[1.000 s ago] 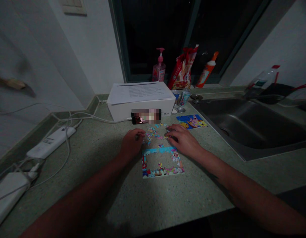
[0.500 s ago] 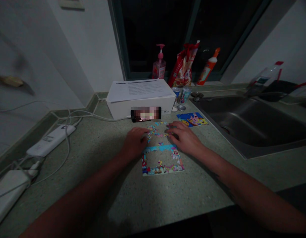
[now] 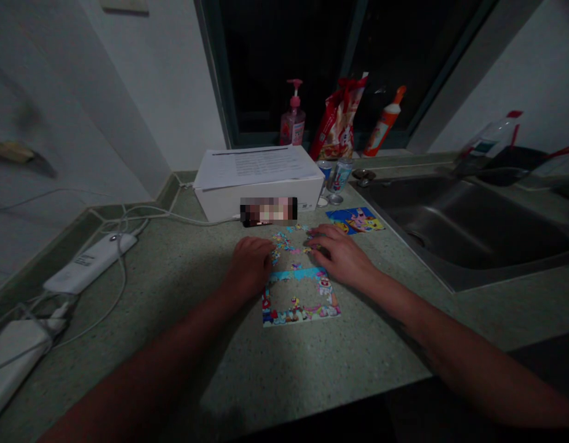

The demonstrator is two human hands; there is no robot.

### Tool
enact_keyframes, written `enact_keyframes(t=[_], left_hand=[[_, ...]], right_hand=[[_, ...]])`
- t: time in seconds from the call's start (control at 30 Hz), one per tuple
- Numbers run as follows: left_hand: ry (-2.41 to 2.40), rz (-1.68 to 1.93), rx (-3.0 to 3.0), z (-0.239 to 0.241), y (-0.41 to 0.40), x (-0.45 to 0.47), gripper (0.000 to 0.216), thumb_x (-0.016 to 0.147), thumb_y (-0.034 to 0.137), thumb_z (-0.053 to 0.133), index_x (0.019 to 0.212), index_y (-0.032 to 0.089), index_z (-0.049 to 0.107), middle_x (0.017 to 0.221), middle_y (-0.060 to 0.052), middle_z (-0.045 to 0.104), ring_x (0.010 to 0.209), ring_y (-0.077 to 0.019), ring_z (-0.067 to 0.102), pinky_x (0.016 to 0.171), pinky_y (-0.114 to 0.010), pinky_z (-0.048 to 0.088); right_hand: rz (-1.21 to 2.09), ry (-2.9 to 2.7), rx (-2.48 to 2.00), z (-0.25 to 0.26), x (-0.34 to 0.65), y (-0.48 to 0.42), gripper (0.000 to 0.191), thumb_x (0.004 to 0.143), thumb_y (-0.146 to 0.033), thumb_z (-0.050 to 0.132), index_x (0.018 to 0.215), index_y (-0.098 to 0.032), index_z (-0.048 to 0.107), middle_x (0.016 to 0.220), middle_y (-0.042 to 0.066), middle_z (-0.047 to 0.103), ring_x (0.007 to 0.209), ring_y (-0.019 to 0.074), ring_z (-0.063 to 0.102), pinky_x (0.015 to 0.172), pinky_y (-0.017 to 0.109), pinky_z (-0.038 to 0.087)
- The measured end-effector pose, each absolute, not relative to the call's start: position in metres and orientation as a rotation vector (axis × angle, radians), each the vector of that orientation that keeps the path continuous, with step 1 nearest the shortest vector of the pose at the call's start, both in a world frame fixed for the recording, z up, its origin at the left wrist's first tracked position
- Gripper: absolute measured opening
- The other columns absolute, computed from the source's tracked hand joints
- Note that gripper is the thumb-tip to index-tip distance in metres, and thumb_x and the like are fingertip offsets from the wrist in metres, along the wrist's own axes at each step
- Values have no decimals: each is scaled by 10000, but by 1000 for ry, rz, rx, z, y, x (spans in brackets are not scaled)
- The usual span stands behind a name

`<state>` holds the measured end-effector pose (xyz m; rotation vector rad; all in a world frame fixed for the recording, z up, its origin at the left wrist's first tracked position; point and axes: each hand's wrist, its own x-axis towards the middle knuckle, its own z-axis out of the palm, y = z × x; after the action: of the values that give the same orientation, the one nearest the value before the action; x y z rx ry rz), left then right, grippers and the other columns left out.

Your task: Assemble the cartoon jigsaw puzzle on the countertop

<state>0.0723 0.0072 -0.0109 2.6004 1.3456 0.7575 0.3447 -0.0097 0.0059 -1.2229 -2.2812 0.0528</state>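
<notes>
A small jigsaw frame with only its colourful border filled lies on the speckled green counter. Several loose puzzle pieces are scattered just behind it. My left hand rests knuckles-up at the frame's upper left corner, fingers curled at the edge of the loose pieces; whether it holds one is hidden. My right hand lies flat with fingers stretched left onto the loose pieces, beside the frame's upper right corner.
A phone leans on a white box with papers on top. A cartoon picture card lies near the steel sink. Bottles and a red bag line the windowsill. Power strips and cables sit at left.
My left hand has slid a little right toward the loose pieces. My right hand stays on them, fingers shifting slightly. The view has tilted down a bit.
</notes>
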Motion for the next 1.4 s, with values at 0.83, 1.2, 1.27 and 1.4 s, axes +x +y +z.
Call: enact_keyframes(t=[0.83,1.2,1.27,1.4], left_hand=[[1569,761,2394,-15,23,75,176,927,235,625,985,230,791,1176,-87,754,1177,-298,650,1088,-513,474],[1535,875,2357,-19,24,72,94,871,185,642,907,222,721,1038,-62,770,1058,-282,677,1026,-483,502],[1529,872,2363,-18,23,72,93,867,181,641,896,221,720,993,-58,769,1024,-285,678,1003,-484,509],[1540,848,2375,-16,21,73,106,859,159,645,872,231,722,961,-53,769,1009,-284,682,988,-478,512]], right_hand=[[60,-2281,-1236,7,340,-12,218,995,-227,604,1134,-189,767,1261,163,691,1265,326,612,1091,558,513],[77,-2251,-1207,10,339,-14,216,1007,-225,586,1137,-218,758,1255,132,690,1248,295,620,1085,533,512],[93,-2244,-1184,12,337,-16,217,1014,-222,578,1138,-224,756,1243,126,698,1226,287,631,1070,530,520],[124,-2240,-1138,16,330,-21,218,1015,-209,580,1134,-256,756,1209,96,729,1190,274,649,1054,528,524]])
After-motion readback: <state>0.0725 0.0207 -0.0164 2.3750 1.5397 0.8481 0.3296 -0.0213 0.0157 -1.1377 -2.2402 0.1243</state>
